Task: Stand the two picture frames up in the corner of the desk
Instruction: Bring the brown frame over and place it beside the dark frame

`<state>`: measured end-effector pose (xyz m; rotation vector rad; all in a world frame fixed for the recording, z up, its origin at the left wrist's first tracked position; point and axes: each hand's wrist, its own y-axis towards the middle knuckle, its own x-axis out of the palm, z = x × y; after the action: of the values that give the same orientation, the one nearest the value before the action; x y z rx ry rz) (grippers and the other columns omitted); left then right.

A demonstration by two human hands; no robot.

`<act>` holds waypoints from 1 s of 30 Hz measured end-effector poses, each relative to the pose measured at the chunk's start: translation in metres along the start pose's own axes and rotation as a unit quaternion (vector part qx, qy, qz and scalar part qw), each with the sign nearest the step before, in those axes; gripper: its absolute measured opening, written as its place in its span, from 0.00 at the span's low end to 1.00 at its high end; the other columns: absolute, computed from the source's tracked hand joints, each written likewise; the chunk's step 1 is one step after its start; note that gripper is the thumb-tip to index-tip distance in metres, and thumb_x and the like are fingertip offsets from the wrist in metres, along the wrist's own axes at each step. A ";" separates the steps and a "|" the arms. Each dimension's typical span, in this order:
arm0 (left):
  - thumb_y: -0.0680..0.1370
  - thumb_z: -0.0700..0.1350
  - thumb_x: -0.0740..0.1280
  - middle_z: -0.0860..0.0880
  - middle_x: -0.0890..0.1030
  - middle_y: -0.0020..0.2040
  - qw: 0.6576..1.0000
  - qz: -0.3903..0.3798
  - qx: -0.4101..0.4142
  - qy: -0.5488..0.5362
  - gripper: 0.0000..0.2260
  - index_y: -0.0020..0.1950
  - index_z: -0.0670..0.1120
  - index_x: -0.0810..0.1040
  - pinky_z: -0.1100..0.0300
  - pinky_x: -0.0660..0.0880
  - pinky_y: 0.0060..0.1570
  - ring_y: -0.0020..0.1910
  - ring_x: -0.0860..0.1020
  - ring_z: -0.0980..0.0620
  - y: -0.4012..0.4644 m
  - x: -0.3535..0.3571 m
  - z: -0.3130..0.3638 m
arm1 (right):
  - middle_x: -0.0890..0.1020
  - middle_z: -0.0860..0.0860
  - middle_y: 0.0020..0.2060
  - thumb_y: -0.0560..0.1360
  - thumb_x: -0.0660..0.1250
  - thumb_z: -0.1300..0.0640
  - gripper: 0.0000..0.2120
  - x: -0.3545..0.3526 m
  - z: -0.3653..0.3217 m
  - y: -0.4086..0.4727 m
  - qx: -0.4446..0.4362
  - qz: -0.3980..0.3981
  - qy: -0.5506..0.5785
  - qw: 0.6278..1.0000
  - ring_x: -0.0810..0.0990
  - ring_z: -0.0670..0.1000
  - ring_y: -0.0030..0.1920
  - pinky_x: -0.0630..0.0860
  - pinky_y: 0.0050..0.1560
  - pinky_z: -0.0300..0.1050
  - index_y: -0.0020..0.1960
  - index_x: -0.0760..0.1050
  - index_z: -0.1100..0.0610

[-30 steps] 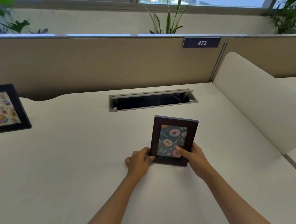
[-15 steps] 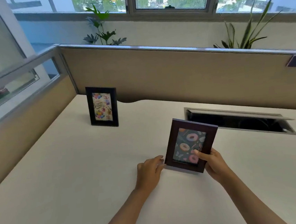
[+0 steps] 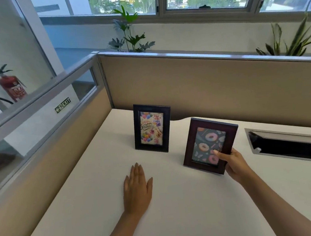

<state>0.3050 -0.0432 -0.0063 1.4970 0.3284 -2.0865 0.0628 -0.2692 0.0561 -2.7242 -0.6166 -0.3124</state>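
A dark frame with a birthday picture (image 3: 152,127) stands upright on the white desk (image 3: 178,210), near the back left corner. To its right, a dark brown frame with a doughnut picture (image 3: 208,143) is upright and leans back a little. My right hand (image 3: 233,164) grips its lower right edge, thumb on the glass. My left hand (image 3: 137,188) lies flat on the desk, palm down, holding nothing, in front of the birthday frame.
Beige partition walls (image 3: 215,93) close the desk at the back and left. An open cable tray slot (image 3: 290,143) is sunk into the desk at the right. Plants (image 3: 129,36) stand behind the partition.
The doughnut frame has moved left toward the corner and now stands close to the birthday frame. My left hand has let go of it and come to rest flat on the desk.
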 end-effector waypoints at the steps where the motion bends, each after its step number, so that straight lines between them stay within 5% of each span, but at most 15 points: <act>1: 0.78 0.60 0.39 0.44 0.55 0.77 1.000 0.002 -0.006 0.015 0.32 0.76 0.41 0.52 0.50 0.52 0.74 0.77 0.53 0.48 0.007 -0.002 -0.004 | 0.85 0.56 0.53 0.65 0.74 0.65 0.21 0.005 0.000 0.006 0.000 0.001 0.000 1.000 0.84 0.57 0.53 0.83 0.46 0.47 0.58 0.77 0.61; 4: 0.72 0.64 0.27 0.42 0.55 0.77 0.999 0.010 -0.004 0.031 0.42 0.75 0.39 0.51 0.48 0.53 0.73 0.76 0.54 0.45 0.031 -0.007 -0.011 | 0.86 0.55 0.52 0.64 0.74 0.64 0.21 0.019 -0.001 0.024 0.000 0.003 0.003 1.000 0.85 0.57 0.52 0.83 0.44 0.46 0.56 0.77 0.59; 12: 0.66 0.66 0.20 0.43 0.53 0.78 0.998 0.014 -0.044 0.032 0.48 0.76 0.41 0.47 0.50 0.51 0.74 0.77 0.51 0.47 0.092 -0.007 -0.027 | 0.85 0.55 0.54 0.66 0.73 0.64 0.22 0.043 -0.004 0.057 0.004 0.002 -0.003 1.000 0.84 0.57 0.54 0.83 0.47 0.48 0.59 0.76 0.60; 16: 0.78 0.60 0.43 0.46 0.60 0.77 0.999 0.005 -0.034 -0.004 0.30 0.75 0.45 0.57 0.47 0.54 0.73 0.76 0.55 0.48 0.117 -0.007 -0.037 | 0.86 0.53 0.50 0.66 0.73 0.63 0.18 0.048 -0.004 0.063 0.006 0.001 -0.007 1.000 0.85 0.54 0.50 0.83 0.43 0.45 0.56 0.77 0.57; 19: 0.80 0.52 0.58 0.47 0.70 0.72 0.989 0.043 -0.050 -0.132 0.20 0.70 0.47 0.68 0.46 0.54 0.72 0.74 0.62 0.49 0.129 -0.005 -0.042 | 0.86 0.53 0.51 0.65 0.73 0.63 0.19 0.050 -0.003 0.066 0.007 -0.009 -0.009 1.000 0.85 0.55 0.51 0.83 0.43 0.46 0.56 0.77 0.57; 23: 0.78 0.48 0.64 0.47 0.80 0.61 0.977 0.062 -0.068 -0.194 0.12 0.60 0.48 0.77 0.46 0.55 0.68 0.68 0.70 0.49 0.142 -0.007 -0.045 | 0.86 0.54 0.52 0.65 0.73 0.63 0.20 0.053 -0.002 0.070 0.008 -0.016 -0.021 1.000 0.84 0.56 0.52 0.83 0.45 0.47 0.56 0.78 0.57; 30: 0.76 0.47 0.66 0.48 0.82 0.58 0.978 0.087 -0.064 -0.178 0.10 0.57 0.49 0.79 0.46 0.61 0.62 0.61 0.76 0.49 0.147 -0.007 -0.045 | 0.85 0.55 0.54 0.69 0.72 0.65 0.18 0.056 -0.003 0.074 0.011 -0.013 -0.038 0.999 0.83 0.58 0.54 0.82 0.49 0.50 0.58 0.77 0.58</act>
<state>0.4246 -0.1401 0.0016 1.0137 0.1824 -2.0975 0.1453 -0.3124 0.0543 -2.7189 -0.6721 -0.2075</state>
